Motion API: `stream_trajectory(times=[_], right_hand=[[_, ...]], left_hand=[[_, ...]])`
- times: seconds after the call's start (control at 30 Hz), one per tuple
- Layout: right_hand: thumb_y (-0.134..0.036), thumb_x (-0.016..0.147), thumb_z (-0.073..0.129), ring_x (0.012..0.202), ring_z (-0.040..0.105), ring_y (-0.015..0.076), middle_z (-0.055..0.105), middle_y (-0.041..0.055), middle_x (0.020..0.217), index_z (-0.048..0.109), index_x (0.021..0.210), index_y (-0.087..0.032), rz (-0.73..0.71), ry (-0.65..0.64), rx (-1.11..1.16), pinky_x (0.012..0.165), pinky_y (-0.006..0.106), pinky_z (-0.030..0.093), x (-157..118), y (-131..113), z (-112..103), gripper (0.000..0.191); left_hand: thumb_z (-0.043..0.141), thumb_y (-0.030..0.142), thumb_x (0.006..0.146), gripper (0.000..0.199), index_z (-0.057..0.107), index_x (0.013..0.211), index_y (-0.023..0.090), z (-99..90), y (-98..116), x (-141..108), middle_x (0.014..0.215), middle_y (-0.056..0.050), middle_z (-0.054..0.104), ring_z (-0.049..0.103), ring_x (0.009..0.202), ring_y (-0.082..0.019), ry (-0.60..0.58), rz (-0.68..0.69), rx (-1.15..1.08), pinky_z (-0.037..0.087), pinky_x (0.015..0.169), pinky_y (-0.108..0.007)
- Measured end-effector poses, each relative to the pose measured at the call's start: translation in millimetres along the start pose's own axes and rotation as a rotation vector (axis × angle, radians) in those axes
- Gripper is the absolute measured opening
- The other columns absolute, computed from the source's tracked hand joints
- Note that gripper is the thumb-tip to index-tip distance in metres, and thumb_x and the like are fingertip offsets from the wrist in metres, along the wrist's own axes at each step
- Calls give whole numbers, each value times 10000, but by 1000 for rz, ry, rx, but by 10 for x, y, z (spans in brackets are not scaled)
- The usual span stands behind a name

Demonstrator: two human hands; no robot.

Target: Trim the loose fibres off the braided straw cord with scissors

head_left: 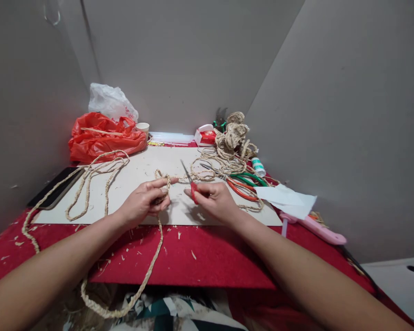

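Observation:
My left hand [148,198] is closed on a braided straw rope [159,234], its index finger pointing right. From that hand the rope hangs in a loop below the table's front edge, and more of it lies in loops at the left. A short loop of rope stands above the fingers. In my right hand [212,198] is a small pair of scissors [193,188] with red handles, its blades pointing up and slightly left. The blades are a little to the right of the left index fingertip, apart from the rope in that hand.
A white board [148,161] lies on a red cloth [200,257] with straw scraps. Rope coils [234,133], green-handled pliers [250,178] and a pink glue gun [317,227] are at right. A red plastic bag [103,140] and a dark phone or tablet [55,188] are at left.

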State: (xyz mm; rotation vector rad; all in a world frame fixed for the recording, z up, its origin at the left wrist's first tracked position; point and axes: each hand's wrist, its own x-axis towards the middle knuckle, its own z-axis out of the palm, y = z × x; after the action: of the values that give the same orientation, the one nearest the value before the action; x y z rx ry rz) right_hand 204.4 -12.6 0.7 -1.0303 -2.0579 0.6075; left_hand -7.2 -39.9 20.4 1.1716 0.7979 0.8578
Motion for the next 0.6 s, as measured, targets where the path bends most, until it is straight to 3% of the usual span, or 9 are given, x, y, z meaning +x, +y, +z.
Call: stream_trajectory(times=[0.07, 0.17, 0.3, 0.37, 0.43, 0.53, 0.6], right_hand=[[-529, 804, 549, 443, 305, 75, 349, -53, 450, 386, 480, -187, 157, 20, 235, 465, 222, 255, 32, -15, -4, 499], [-610, 750, 591, 449, 423, 99, 469, -28, 472, 503, 563, -178, 368, -9, 572, 465, 221, 334, 69, -16, -1, 479], [-613, 755, 578, 676, 610, 164, 653, 43, 743, 598, 732, -183, 549, -215, 1086, 632, 287, 485, 75, 4, 39, 432], [-572, 776, 579, 681, 612, 153, 647, 16, 728, 605, 722, -191, 578, -295, 1265, 706, 315, 494, 72, 2, 65, 386], [-538, 802, 573, 673, 606, 145, 627, -10, 679, 606, 688, -196, 574, -285, 1359, 740, 328, 490, 74, -11, 85, 362], [-531, 809, 580, 823, 635, 178, 649, -6, 714, 618, 679, -207, 559, -218, 1422, 771, 335, 484, 78, -41, 96, 351], [-552, 793, 592, 907, 636, 194, 685, 18, 791, 645, 722, -205, 545, -266, 1426, 764, 318, 484, 74, -59, 92, 358]], left_hand=[[526, 296, 859, 548, 436, 1375, 134, 11, -6, -8, 487, 75, 422, 184, 399, -44, 6, -9, 22, 140, 419, -193], [528, 338, 871, 558, 425, 1391, 159, 25, -30, -16, 497, 74, 423, 202, 408, -50, -22, -35, 72, 146, 430, -203], [510, 304, 879, 498, 474, 1357, 169, 62, -45, -38, 479, 81, 383, 238, 425, -66, -118, -26, 153, 181, 455, -217], [508, 297, 878, 455, 519, 1313, 162, 92, -39, -53, 478, 82, 366, 252, 432, -70, -169, -6, 184, 191, 467, -220], [508, 289, 874, 411, 559, 1259, 157, 120, -37, -66, 494, 77, 363, 264, 438, -74, -204, -17, 207, 192, 465, -221], [497, 267, 872, 345, 589, 1189, 167, 145, -61, -79, 509, 75, 352, 272, 447, -81, -252, -65, 238, 195, 452, -217], [493, 266, 872, 306, 593, 1146, 172, 150, -88, -82, 500, 85, 325, 257, 442, -81, -282, -88, 243, 189, 445, -215]])
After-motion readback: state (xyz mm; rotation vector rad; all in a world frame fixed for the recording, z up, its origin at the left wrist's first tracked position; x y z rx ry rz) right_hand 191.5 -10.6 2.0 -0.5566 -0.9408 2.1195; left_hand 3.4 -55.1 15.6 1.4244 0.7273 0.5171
